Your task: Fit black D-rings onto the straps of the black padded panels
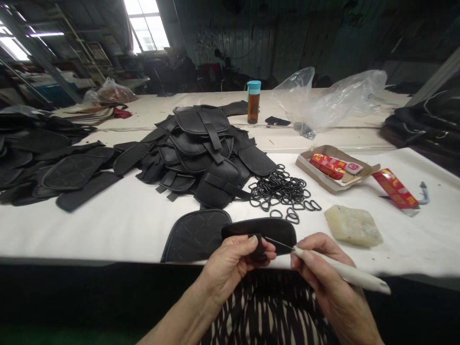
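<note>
In the head view my left hand [239, 256] pinches a short black strap [256, 249] between thumb and fingers. The strap lies against a black padded panel [273, 227] with a rounded edge at the table's front. My right hand [325, 268] is closed around a white-handled awl [350, 274], its thin metal shaft pointing left at the strap. Whether the tip touches the strap I cannot tell. Another black panel [196, 235] lies flat just left of my left hand. Beyond my hands sits a heap of black D-rings [278, 189].
A large pile of black padded pieces [201, 139] rises at centre, with more panels [68, 170] to the left. On the right are a yellowish block [353, 225], an open cardboard box [316, 179] and a red packet [395, 189]. Behind stand a bottle [253, 103] and a plastic bag [334, 100].
</note>
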Tool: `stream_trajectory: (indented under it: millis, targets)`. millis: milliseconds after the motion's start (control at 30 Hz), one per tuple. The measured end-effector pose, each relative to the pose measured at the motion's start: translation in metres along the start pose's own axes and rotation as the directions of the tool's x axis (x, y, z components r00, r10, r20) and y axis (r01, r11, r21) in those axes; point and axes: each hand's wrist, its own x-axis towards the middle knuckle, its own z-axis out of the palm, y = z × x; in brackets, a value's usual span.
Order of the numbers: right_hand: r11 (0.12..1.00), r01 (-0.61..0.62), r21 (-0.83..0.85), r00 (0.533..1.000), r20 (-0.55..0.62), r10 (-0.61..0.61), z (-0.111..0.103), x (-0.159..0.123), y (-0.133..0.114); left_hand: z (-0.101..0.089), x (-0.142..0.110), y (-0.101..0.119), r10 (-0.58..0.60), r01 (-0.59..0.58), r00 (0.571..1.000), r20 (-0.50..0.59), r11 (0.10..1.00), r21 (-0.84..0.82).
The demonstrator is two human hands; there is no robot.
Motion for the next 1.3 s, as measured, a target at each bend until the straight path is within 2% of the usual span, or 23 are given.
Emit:
stream_trajectory:
  millis: [200,400,667,833,933,1000,1067,1133,1167,1300]
  targets:
    - [1.000,0.024,-0.007,0.999,0.037,-0.023,0.002,0.003,0.006,-0.002,-0.002,0.003,-0.016,0.015,0.999,0.050,1.000,0.022]
    - [1.000,0.023,0.006,1.000,-0.016,-0.023,0.006,0.002,0.006,-0.004,-0.002,0.003,-0.027,0.026,0.996,0.081,1.000,0.009]
    - [0.999,0.045,0.011,0.998,0.034,-0.046,0.006,0.007,0.015,-0.005,-0.001,0.004,-0.022,0.022,0.995,0.093,1.000,-0.002]
    - [0.997,0.058,0.053,0.995,-0.080,-0.053,0.005,-0.001,-0.005,-0.002,-0.002,0.007,-0.042,0.042,0.998,0.049,0.999,0.000]
    - [0.975,0.202,-0.097,0.951,-0.217,-0.219,-0.018,-0.004,-0.024,0.000,-0.002,0.008,-0.053,0.054,0.998,-0.018,0.998,0.014]
    - [0.921,0.254,-0.296,0.878,-0.329,-0.348,-0.041,-0.005,-0.035,0.000,0.001,0.009,-0.058,0.060,0.996,-0.068,0.998,0.028]
    - [0.857,0.209,-0.472,0.783,-0.444,-0.436,-0.063,-0.005,-0.044,0.000,0.005,0.009,-0.062,0.067,0.991,-0.117,0.997,0.044]
    - [0.811,0.122,-0.572,0.716,-0.515,-0.471,-0.080,-0.004,-0.049,0.004,0.008,0.010,-0.067,0.077,0.985,-0.157,0.995,0.061]
    - [0.795,0.082,-0.601,0.705,-0.529,-0.472,-0.084,-0.002,-0.050,0.007,0.009,0.011,-0.072,0.085,0.982,-0.172,0.994,0.069]
    - [0.719,0.013,-0.695,0.718,-0.494,-0.490,-0.085,0.010,-0.048,0.020,0.010,0.014,-0.093,0.116,0.972,-0.217,0.989,0.096]
